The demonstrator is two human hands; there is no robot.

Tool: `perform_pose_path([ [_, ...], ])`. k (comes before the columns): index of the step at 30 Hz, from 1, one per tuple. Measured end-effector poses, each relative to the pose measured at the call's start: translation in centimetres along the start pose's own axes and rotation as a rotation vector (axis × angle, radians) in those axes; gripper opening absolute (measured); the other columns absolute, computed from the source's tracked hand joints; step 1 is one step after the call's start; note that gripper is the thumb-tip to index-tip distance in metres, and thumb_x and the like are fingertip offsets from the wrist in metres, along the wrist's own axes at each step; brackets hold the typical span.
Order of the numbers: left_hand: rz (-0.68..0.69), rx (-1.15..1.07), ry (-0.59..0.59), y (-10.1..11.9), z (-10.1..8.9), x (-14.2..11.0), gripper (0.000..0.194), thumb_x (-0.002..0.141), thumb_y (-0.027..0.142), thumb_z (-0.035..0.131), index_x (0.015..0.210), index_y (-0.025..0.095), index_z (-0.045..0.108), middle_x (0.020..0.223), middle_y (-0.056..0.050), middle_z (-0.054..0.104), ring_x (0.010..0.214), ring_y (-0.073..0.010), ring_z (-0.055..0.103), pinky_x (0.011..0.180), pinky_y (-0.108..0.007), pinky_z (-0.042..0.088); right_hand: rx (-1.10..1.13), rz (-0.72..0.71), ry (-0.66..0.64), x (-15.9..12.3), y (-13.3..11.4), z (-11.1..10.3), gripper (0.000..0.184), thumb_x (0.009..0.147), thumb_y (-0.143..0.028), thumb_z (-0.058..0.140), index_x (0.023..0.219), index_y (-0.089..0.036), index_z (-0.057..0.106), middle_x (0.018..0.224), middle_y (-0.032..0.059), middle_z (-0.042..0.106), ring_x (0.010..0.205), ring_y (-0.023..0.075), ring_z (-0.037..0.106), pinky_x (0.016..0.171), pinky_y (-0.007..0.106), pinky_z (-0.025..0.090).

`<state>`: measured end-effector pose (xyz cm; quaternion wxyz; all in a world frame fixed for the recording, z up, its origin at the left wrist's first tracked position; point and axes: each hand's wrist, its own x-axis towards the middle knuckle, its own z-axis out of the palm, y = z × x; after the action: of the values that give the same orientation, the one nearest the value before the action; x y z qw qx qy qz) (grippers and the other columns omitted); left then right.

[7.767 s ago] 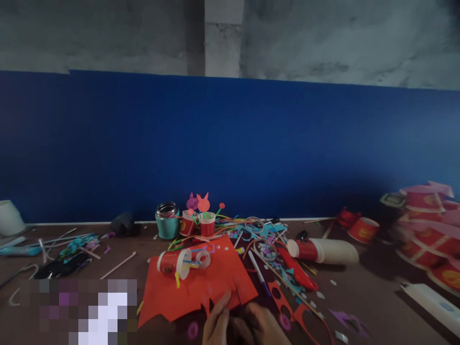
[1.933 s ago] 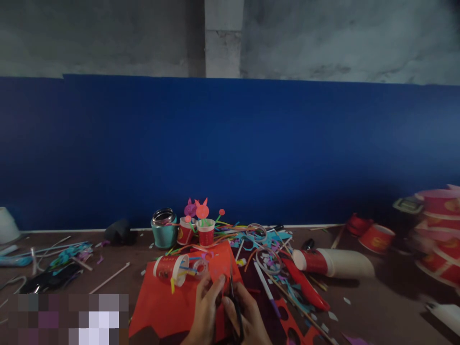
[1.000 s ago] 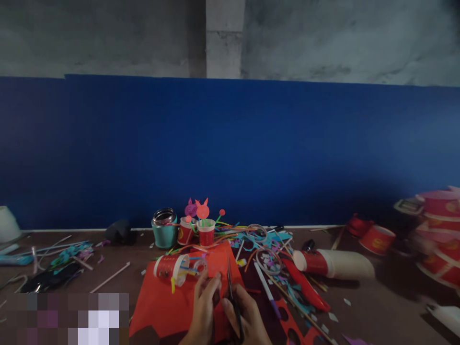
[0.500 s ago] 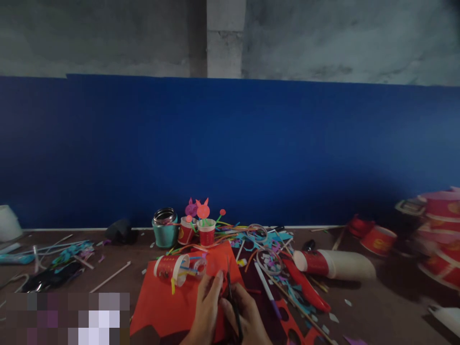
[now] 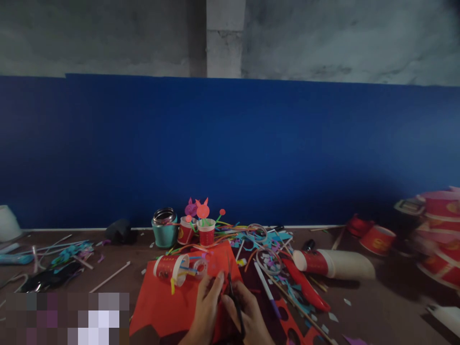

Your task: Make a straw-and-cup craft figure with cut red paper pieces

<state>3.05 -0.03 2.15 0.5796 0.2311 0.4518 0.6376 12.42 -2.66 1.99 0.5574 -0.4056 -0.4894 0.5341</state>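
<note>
Beyond hands [image 5: 249,310] with scissors [image 5: 238,309], illegible lettering [image 5: 170,259] on toppled cup [image 5: 164,269].

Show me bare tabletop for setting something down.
The widest bare table patch lies between the toppled cup stack and the white object far right. A narrower one separates the pale straw from the red sheet. Crowded: between sheet and cup stack, with marker and cyan scraps.

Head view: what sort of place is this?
Probably a craft workspace in a bare room: paper scraps litter the table, the right hand holds scissors, and the wall looks like unfinished concrete.
</note>
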Motion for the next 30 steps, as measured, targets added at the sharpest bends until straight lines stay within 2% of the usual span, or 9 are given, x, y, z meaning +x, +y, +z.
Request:
perform_pose_path([
  [7,0.005,-0.002,0.003,-0.7,-0.5,0.5,0.039,0.044,0.038,0.080,0.072,0.015,0.067,0.074,-0.004,0.067,0.078,-0.0216,0.062,0.071,-0.028,0.047,0.028,0.038,0.004,0.1,-0.3,-0.1,0.036,0.061,-0.048,0.070,0.076,-0.017,0.061,0.070,0.0017,0.059,0.071,0.0166,0.054,0.063,0.023,0.046],
  [11,-0.015,0.027,0.116,-1.1,-0.9,0.9,0.046,0.039,0.037,0.082,0.076,0.015,0.066,0.083,-0.006,0.067,0.090,-0.0259,0.060,0.077,-0.030,0.047,0.026,0.011,-0.057,0.3,0.0,-0.3,0.032,0.062,-0.043,0.071,0.074,-0.016,0.060,0.066,-0.0003,0.055,0.064,0.0127,0.050,0.059,0.021,0.044],
  [14,-0.006,0.067,0.167,-1.4,-1.4,1.2,0.043,0.045,0.034,0.080,0.081,0.017,0.065,0.091,-0.007,0.067,0.099,-0.0277,0.058,0.081,-0.032,0.047,0.026,0.006,-0.066,0.3,0.4,-0.3,0.031,0.064,-0.043,0.070,0.073,-0.016,0.059,0.066,-0.0004,0.054,0.063,0.0125,0.048,0.057,0.020,0.043],
  [20,0.030,0.087,0.150,-1.8,-1.8,1.4,0.039,0.052,0.034,0.078,0.085,0.019,0.065,0.104,-0.008,0.064,0.109,-0.0284,0.052,0.087,-0.033,0.045,0.032,0.036,-0.022,0.3,0.8,-0.3,0.034,0.062,-0.049,0.069,0.070,-0.017,0.059,0.058,-0.0023,0.049,0.055,0.0112,0.045,0.050,0.020,0.040],
  [26,0.020,0.039,0.148,-2.0,-1.8,1.5,0.037,0.055,0.031,0.076,0.088,0.019,0.063,0.123,-0.010,0.052,0.115,-0.0281,0.047,0.089,-0.033,0.044,-0.008,0.021,-0.059,0.3,0.5,-0.4,0.033,0.061,-0.045,0.072,0.072,-0.016,0.059,0.063,-0.0010,0.052,0.060,0.0114,0.047,0.055,0.021,0.042],
  [30,0.036,0.085,0.142,-1.6,-1.7,1.6,0.037,0.057,0.031,0.075,0.090,0.019,0.063,0.117,-0.009,0.056,0.115,-0.0273,0.046,0.090,-0.033,0.043,-0.048,0.048,-0.094,0.3,-0.1,-0.4,0.032,0.063,-0.043,0.071,0.069,-0.016,0.057,0.058,-0.0029,0.050,0.054,0.0088,0.042,0.050,0.018,0.038],
])
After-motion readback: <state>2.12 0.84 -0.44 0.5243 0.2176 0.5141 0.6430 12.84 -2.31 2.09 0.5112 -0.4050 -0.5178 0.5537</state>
